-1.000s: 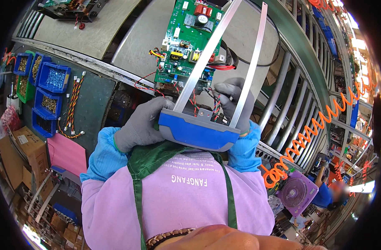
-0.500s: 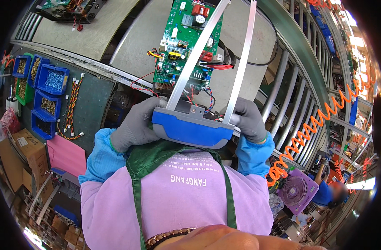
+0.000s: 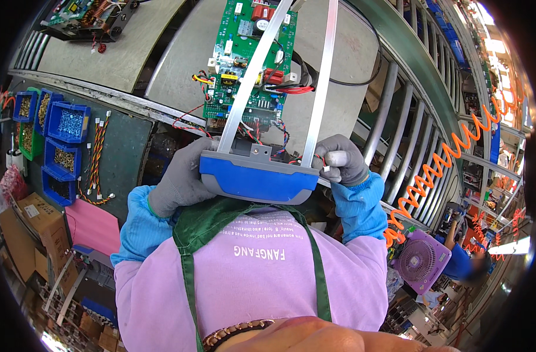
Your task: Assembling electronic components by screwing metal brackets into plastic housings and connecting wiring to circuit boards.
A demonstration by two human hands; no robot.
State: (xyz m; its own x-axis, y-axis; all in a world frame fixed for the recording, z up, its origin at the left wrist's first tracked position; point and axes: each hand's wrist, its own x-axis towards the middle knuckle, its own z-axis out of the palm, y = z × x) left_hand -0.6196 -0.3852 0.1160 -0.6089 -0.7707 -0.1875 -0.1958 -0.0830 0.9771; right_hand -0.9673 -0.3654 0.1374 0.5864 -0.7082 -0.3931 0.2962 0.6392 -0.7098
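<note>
A blue and grey plastic end panel (image 3: 259,180) is in front of my chest, with two long metal strips (image 3: 253,82) running up from it. My left hand (image 3: 186,176), in a grey glove, is closed round the panel's left end. Just off the right end, my gloved right hand (image 3: 342,161) pinches a thin wire with a small white connector (image 3: 326,169) at its tip. Beyond the panel lies a green circuit board (image 3: 250,64). Twisted red, black and blue wires (image 3: 284,136) run between board and panel; their ends behind the panel are hidden.
Blue bins (image 3: 68,122) of screws and small parts stand on the left bench beside several yellow-red-black wire harnesses (image 3: 96,155). Metal rollers (image 3: 391,126) and a coiled orange air hose (image 3: 432,176) are at right, near a purple fan (image 3: 421,261). Another open unit (image 3: 92,20) sits far left.
My right hand has come away from the panel's right end, and a wire with a white connector now shows in its fingers. My left hand keeps its hold on the panel.
</note>
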